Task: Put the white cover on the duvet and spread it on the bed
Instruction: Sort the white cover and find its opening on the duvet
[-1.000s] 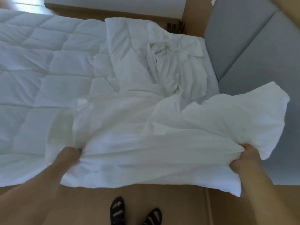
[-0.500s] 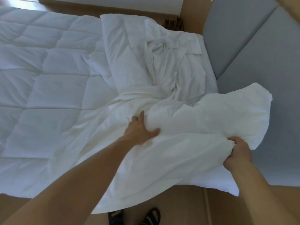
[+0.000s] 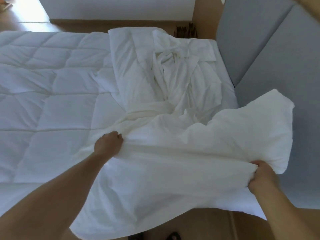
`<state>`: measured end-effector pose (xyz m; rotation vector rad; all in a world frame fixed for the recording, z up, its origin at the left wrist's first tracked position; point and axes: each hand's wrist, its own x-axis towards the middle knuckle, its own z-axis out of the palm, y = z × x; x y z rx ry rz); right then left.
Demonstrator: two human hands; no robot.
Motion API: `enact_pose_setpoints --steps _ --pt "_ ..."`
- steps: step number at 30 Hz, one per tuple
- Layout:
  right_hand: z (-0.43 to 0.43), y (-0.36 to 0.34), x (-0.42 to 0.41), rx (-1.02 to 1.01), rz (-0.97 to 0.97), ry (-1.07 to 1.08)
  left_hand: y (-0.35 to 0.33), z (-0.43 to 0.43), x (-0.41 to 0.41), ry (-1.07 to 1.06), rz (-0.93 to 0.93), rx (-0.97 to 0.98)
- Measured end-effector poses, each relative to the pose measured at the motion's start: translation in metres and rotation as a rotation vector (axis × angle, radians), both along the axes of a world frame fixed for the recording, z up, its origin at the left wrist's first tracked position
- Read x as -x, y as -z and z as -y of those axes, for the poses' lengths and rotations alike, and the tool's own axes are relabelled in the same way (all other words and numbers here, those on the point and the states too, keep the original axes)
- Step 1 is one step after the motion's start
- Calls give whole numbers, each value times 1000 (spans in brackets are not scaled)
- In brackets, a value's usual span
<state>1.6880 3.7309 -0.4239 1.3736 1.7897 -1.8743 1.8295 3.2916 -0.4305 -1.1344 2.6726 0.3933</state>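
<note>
- The left hand is clenched on a gathered fold of the white cover, knuckles up, at the seam where the cover meets the bare quilting.
- The right hand grasps a bunched edge of the same cover; fabric fans out from its curled fingers.
- The cover lies over the right part of the quilted duvet, crumpled and twisted at the far end. Its near part hangs past the bed edge over the wooden floor.
- One puffed corner of the cover sticks out beyond the right hand, in front of the grey padded headboard.
- A dark sandal shows at the bottom edge.
</note>
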Motion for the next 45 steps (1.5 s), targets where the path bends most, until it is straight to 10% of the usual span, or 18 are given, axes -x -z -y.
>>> enact_pose_setpoints --steps 3,8,13,17,23,26,31,41,45 --pt "-3 8 -1 -65 33 -37 16 -20 15 121 97 -64" --pt "1 18 12 -166 24 -145 2 -32 102 297 -340 19" --pt "3 29 21 -213 36 -102 15 -30 171 536 172 58" --pt "-6 38 25 -178 72 -4 25 -12 177 558 118 -46" --pt "-26 41 25 -238 167 145 -23 100 187 -62 -488 -81" --pt "-24 48 29 -273 161 106 -4 126 167 -168 -434 -72" --pt "-20 54 28 -281 237 87 55 109 134 7 97 -195" --pt "-11 42 38 -335 184 -90 3 41 184 309 -421 -4" --pt "-14 49 41 -275 166 -71 4 -42 167 745 -290 -21"
